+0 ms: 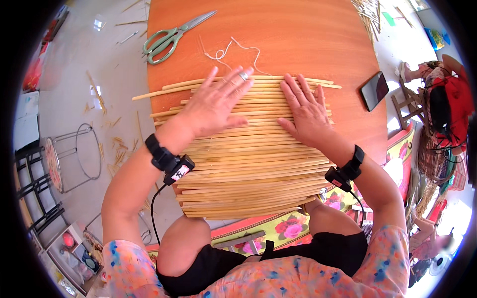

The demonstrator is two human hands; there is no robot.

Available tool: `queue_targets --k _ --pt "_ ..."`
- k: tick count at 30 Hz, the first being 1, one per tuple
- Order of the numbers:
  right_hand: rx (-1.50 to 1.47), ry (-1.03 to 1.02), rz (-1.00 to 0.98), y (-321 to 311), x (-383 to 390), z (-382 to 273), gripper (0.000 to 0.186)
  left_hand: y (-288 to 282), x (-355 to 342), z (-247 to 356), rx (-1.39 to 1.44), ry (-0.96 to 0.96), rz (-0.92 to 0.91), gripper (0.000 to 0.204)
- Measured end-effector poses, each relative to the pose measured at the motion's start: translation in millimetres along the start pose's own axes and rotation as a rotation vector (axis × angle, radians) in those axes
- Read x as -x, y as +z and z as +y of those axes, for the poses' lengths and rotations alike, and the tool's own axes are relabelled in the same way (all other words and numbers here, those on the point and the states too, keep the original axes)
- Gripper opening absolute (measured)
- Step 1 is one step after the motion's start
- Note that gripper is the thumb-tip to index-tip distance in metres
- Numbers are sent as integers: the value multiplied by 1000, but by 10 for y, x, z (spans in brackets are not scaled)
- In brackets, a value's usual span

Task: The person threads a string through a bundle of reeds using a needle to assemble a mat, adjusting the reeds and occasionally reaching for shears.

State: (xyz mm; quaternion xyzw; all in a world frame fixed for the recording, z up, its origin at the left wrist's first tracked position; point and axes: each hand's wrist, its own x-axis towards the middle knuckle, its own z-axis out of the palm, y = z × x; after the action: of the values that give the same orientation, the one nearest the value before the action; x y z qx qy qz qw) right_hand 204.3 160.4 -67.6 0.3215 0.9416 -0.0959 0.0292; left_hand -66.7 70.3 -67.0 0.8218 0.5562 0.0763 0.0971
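Note:
A mat of thin tan reed sticks (258,154), laid side by side, spreads over the orange table (278,30) and past its near edge above my lap. On its far left part rests my left hand (213,102), fingers stretched out and a ring on one of them. My right hand (305,107) lies flat on the far right part, fingers spread. Neither hand grips anything. Several stick ends jut out unevenly at the left. From the far edge of the mat a white string (231,42) trails in loops across the tabletop.
Green-handled scissors (166,44) lie at the table's far left. A dark phone (374,91) sits by the right edge. Loose stick pieces (119,154) litter the floor at left, near a round-seated metal stool (52,164). Other people sit at the right, one in red (457,107).

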Motion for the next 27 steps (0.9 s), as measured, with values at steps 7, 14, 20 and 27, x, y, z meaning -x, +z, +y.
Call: queue_targets --k 7,14,20,27 --pt "2 9 19 10 30 19 82 -175 438 -81 -45 -79 -92 89" --pt "-15 -2 89 -80 11 22 71 -311 301 83 24 -160 -18 62" --pt "-203 41 422 -238 -382 154 29 -357 -612 -127 83 -10 225 20" --pt "-195 98 143 -255 -728 179 12 -69 -969 -235 50 36 114 6"
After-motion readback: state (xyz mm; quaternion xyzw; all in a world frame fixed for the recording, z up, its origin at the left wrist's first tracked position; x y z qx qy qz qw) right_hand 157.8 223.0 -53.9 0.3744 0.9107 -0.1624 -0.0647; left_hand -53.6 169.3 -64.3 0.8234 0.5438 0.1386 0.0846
